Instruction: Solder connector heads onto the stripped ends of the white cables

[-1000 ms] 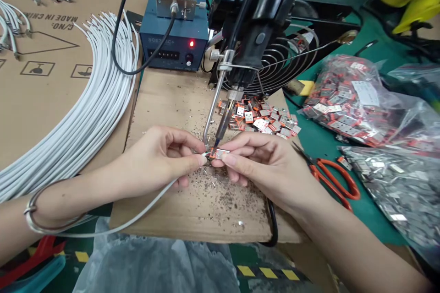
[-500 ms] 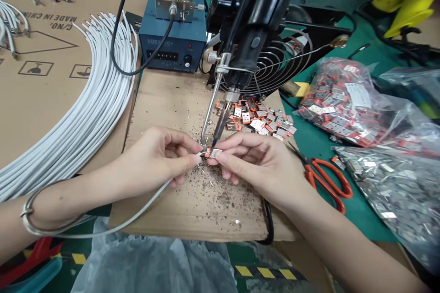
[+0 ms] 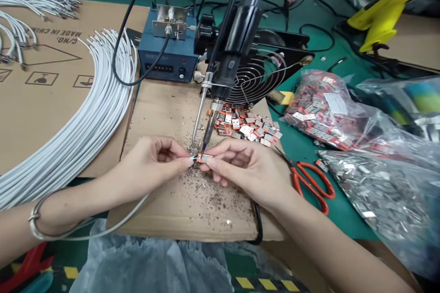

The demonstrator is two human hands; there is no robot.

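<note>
My left hand (image 3: 165, 162) pinches the end of a white cable (image 3: 134, 213), whose fine coloured wires reach the back of a small USB connector (image 3: 205, 158). Thumb and forefinger of my right hand (image 3: 237, 165) hold that connector, metal shell with an orange-red part. The tip of a mounted soldering iron (image 3: 208, 135) comes down onto the joint between wires and connector. Beside it, the thin bent solder guide tube (image 3: 198, 121) ends just above my left fingertips. My fingers partly hide the exact contact.
A pile of USB connectors (image 3: 245, 123) lies behind my right hand, before a fan (image 3: 257, 75). Orange-handled scissors (image 3: 312, 185) and bags of connectors (image 3: 319, 107) and metal shells (image 3: 374, 187) lie right. A cable bundle (image 3: 99, 100) is left; the blue solder feeder (image 3: 168, 57) stands behind.
The camera view has shifted, so the scene sits lower and further left. Both hands keep their grip; the coloured wires now show at the connector under the iron's tip.
</note>
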